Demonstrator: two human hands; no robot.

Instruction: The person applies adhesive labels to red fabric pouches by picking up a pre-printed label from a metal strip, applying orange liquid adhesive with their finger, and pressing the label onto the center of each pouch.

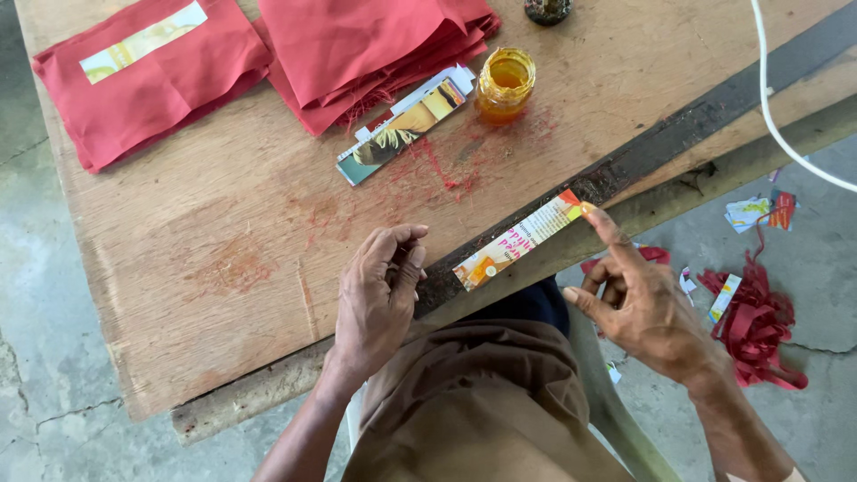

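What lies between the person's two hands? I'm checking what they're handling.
In the head view, a printed paper strip lies on the table's dark edge between the left hand and right hand, whose fingertip touches its end.

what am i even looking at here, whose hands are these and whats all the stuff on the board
This is one picture from a camera worn on a person's head, looking down at their own two bare hands over their lap. There is no machine. The left hand is curled, fingertips together, at the edge of a worn wooden board. The right hand touches one end of a printed paper strip with its forefinger; the strip lies on a dark bar along the board's edge. Further back lie folded red cloths, a stack of similar strips and a small jar of orange stuff. Red scraps lie on the floor.
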